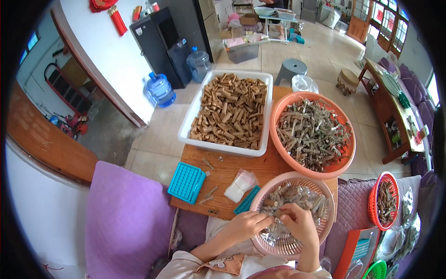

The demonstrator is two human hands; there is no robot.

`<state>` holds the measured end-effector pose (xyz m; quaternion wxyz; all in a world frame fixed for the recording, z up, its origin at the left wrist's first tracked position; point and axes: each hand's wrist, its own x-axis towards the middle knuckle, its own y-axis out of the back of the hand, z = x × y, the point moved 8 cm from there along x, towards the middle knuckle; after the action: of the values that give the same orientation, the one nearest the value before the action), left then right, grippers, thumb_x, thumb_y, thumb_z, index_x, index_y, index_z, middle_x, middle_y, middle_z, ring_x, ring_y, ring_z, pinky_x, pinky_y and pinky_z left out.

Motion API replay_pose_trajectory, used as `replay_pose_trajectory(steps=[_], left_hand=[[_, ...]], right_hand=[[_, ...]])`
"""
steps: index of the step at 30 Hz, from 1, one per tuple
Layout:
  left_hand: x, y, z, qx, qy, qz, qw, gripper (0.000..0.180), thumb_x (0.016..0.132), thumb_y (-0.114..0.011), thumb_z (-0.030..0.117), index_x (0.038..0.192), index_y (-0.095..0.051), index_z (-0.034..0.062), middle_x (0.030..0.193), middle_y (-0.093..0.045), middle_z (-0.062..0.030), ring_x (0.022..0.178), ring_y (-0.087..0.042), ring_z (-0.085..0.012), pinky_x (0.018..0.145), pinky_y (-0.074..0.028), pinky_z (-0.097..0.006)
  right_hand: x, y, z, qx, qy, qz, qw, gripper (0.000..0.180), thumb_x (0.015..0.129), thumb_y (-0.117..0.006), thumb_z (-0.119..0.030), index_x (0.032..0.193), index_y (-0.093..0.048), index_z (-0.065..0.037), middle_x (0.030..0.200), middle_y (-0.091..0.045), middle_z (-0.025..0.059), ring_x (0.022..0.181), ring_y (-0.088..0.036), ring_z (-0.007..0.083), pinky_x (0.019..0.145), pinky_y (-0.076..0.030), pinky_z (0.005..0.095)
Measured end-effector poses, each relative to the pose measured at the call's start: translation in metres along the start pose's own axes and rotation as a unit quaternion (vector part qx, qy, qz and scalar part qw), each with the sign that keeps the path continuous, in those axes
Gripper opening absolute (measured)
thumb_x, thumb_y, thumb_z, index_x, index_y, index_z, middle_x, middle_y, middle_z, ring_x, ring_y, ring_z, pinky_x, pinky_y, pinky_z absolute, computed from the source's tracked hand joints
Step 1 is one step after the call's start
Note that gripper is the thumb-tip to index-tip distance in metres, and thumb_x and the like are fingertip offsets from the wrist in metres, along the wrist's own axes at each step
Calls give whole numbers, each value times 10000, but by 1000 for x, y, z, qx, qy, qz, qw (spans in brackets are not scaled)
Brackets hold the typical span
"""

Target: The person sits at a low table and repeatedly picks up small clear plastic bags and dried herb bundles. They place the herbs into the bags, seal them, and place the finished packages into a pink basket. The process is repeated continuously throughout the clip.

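Fingers of the right hand (299,222) pinch a brown piece (280,213); those of the left hand (253,222) curl nearly closed, hold unclear. Beneath them sits a pink basket (330,204), presumably against spills.

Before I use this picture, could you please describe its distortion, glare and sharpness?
Head view: doorway frame curves near the black fisheye border; head view: glare speckles clear wrappers in the pink basket, and glass doors look partly washed out; head view: left hand and right hand look fairly sharp, though fine detail between them is unclear.
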<state>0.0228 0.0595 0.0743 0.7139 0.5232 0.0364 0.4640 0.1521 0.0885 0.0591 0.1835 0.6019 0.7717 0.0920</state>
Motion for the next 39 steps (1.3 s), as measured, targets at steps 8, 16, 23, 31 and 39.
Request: replay_pose_trajectory(steps=[8,16,23,31,39], left_hand=[[-2,10,-9,13,44,21,999,282,652,-608,53,933,-590,58,786,-597,-50,687,-597,-195,602,-491,-290],[-15,14,-62,-217,281,143,924,305,708,-690,47,981,-570,-18,751,-636,-97,652,-614,-127,571,-486,-229],[-19,0,-98,-421,350,184,817,363,738,-697,120,1056,-564,7,773,-654,-61,682,-579,-62,613,-464,-192],[-3,0,-82,-390,328,134,850,340,731,-657,-22,1054,-551,-22,792,-647,-111,707,-597,-93,634,-481,-199],[3,-2,-74,-344,292,106,886,343,706,-677,12,1032,-573,-12,828,-656,-112,784,-635,-146,680,-503,-242]], right_hand=[[-1,-10,-20,-26,92,-15,995,404,708,-622,1,1106,-552,19,915,-598,176,734,-596,190,638,-475,273],[7,21,-3,126,101,167,973,337,752,-565,71,1081,-568,1,929,-555,74,791,-552,111,659,-462,213],[2,24,-16,244,129,208,938,230,781,-596,28,988,-496,34,1009,-556,108,886,-559,133,734,-468,213],[10,18,-24,250,145,219,932,195,799,-567,19,987,-529,52,1001,-516,94,876,-540,127,689,-496,226],[17,17,-22,132,114,208,962,197,749,-595,53,946,-590,43,928,-553,77,789,-554,113,617,-462,206]])
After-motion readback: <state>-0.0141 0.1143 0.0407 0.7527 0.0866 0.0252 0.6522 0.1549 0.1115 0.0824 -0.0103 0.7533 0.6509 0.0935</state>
